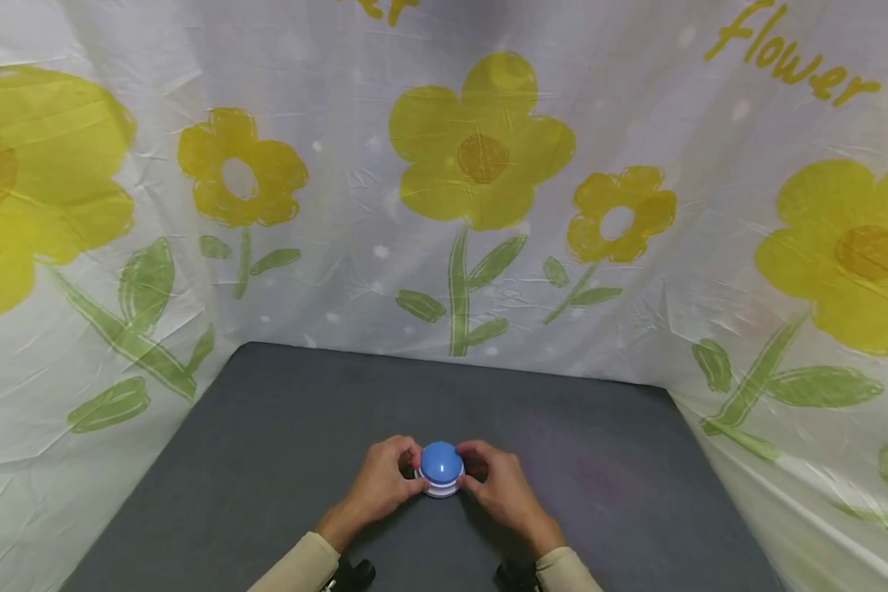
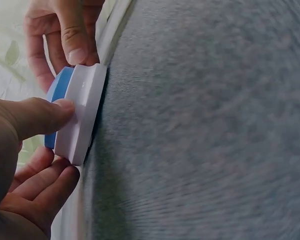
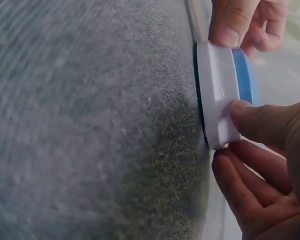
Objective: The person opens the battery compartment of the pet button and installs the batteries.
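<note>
A round push button [image 1: 441, 463] with a blue domed top and a white base sits upright near the front of the dark table. From its left side my left hand [image 1: 386, 474] grips the rim between thumb and fingers. My right hand [image 1: 499, 483] holds the opposite side the same way. In the left wrist view, the left thumb lies on the white base [image 2: 82, 115] and the fingertips curl against its far edge. The right wrist view has the right thumb pressed to the base [image 3: 217, 95], whose underside is right at the cloth surface.
The table [image 1: 326, 403] has a dark grey cloth top. White curtains printed with yellow flowers [image 1: 481, 156] hang behind it and along both sides, close to its edges. Dark wrist gear [image 1: 355, 574] sits by the sleeve cuffs.
</note>
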`<act>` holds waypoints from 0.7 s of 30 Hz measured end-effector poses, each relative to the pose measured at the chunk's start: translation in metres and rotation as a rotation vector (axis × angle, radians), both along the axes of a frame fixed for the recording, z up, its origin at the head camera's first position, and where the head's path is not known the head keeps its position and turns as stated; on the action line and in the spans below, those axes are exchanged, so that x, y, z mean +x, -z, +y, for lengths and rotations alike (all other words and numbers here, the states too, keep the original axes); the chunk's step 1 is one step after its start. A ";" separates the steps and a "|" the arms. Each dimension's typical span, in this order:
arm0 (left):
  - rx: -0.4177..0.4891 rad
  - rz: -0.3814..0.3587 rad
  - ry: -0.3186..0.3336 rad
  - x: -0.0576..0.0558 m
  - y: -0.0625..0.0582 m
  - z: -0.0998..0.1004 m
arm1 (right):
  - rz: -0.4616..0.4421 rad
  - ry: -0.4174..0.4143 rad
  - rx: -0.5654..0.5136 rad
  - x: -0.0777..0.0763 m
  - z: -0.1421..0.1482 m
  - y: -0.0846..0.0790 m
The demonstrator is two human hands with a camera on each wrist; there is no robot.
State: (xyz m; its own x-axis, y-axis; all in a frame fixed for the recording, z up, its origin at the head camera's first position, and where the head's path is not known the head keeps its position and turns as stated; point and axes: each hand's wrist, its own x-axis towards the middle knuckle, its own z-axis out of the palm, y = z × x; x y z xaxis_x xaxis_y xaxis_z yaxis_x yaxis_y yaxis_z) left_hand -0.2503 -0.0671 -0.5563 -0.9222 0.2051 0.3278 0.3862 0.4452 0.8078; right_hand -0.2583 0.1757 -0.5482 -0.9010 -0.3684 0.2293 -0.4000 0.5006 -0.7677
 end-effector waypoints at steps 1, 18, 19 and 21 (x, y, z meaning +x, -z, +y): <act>0.003 0.002 -0.002 0.001 0.001 0.000 | -0.002 -0.002 0.003 0.001 0.000 0.000; 0.070 0.072 -0.178 0.001 -0.011 -0.014 | 0.308 0.116 0.271 0.001 0.015 -0.017; 0.057 0.102 -0.204 0.000 -0.016 -0.019 | 0.350 0.137 0.296 0.000 0.019 -0.022; 0.013 0.162 -0.238 -0.004 -0.025 -0.028 | 0.422 0.173 0.347 -0.004 0.025 -0.030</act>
